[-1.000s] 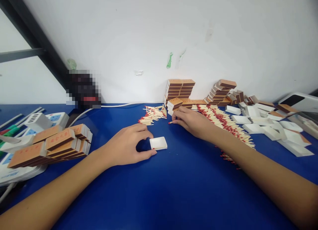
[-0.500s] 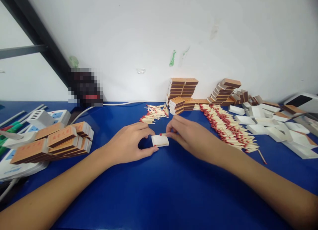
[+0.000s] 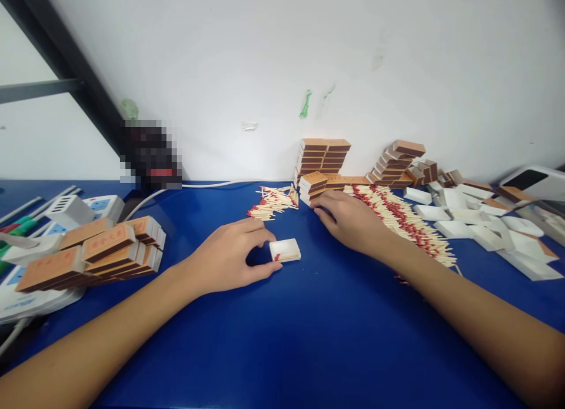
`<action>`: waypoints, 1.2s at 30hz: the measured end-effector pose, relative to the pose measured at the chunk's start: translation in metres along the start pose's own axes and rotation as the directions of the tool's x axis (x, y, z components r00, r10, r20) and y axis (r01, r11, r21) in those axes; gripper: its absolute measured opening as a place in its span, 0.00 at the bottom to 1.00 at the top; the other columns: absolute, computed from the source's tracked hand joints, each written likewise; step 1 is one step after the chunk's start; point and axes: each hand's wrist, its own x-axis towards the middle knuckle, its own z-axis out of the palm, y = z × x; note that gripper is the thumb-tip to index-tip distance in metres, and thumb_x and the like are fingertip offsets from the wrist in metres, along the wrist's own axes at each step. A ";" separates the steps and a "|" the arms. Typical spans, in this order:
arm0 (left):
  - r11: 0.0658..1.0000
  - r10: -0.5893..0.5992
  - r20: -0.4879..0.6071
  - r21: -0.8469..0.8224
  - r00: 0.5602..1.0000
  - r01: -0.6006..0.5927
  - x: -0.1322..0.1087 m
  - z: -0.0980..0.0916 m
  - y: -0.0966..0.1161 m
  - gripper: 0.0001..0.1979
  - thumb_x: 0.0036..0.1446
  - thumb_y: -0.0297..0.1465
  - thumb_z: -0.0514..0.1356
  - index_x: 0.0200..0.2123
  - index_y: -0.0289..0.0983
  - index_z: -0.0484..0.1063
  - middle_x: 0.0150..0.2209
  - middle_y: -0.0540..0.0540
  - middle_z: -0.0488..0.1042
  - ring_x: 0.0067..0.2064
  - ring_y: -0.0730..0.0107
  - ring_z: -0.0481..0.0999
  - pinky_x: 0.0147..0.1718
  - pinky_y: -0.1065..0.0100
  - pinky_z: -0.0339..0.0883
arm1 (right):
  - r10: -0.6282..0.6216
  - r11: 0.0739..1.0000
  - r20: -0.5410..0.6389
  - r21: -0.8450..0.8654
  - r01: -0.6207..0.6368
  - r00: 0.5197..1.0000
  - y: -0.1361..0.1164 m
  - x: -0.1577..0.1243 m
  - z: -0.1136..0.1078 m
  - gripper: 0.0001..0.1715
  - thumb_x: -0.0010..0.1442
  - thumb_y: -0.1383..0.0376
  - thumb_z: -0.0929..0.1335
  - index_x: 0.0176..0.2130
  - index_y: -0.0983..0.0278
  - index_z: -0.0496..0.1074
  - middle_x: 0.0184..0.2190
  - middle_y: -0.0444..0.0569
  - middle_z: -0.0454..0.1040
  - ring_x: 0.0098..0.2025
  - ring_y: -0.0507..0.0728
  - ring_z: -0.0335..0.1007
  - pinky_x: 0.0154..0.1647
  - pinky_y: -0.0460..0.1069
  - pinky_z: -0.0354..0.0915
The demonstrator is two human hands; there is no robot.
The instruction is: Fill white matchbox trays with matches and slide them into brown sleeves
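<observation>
"Begin left?"

"Left hand (image 3: 229,255) half-curled, thumb and forefinger pinching the left end of a shallow, white, rectangular card tray (image 3: 286,245), well in from the back edge of the smooth blue worktop (image 3: 282,338)."

"What's changed?"

"Red-headed wooden matchsticks (image 3: 290,258) in it: one more, it seems, since the right hand (image 3: 346,215) was over it a moment ago. Load a little greater."

"Its lie?"

"Open face up, long axis left-right, roughly along the back edge. Matchsticks lengthwise by the near wall, heads left."

"And that right hand?"

"Beside a low stack of orange-topped cardboard matchboxes (image 3: 312,185) near the back edge. Fingers bent, slightly parted; can't tell if they hold anything."
</observation>
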 end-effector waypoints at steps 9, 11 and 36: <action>1.000 0.002 0.003 0.013 1.000 -0.002 0.000 0.000 0.002 0.16 0.66 0.43 0.65 0.50 0.40 0.79 0.40 0.47 0.77 0.43 0.63 0.77 0.40 0.63 0.69 | 0.012 1.000 0.008 0.005 -0.012 1.000 0.001 0.009 0.014 0.21 0.74 0.64 0.60 0.56 0.67 0.77 0.51 0.60 0.76 0.55 0.66 0.74 0.58 0.59 0.69; 1.000 0.001 0.004 0.015 1.000 -0.001 0.000 0.000 0.002 0.16 0.66 0.43 0.65 0.50 0.40 0.79 0.41 0.48 0.77 0.43 0.63 0.77 0.40 0.62 0.69 | 0.012 1.000 0.012 -0.006 -0.012 1.000 -0.001 0.010 0.012 0.22 0.75 0.65 0.60 0.58 0.66 0.76 0.51 0.59 0.76 0.53 0.66 0.74 0.55 0.58 0.69; 1.000 -0.010 0.033 0.016 0.999 0.009 0.000 0.000 0.002 0.16 0.67 0.43 0.64 0.51 0.40 0.79 0.44 0.46 0.78 0.45 0.62 0.78 0.42 0.62 0.69 | -0.035 0.965 0.167 0.262 -0.011 0.985 0.005 0.007 -0.005 0.10 0.72 0.60 0.65 0.39 0.61 0.70 0.42 0.54 0.73 0.45 0.62 0.71 0.46 0.55 0.67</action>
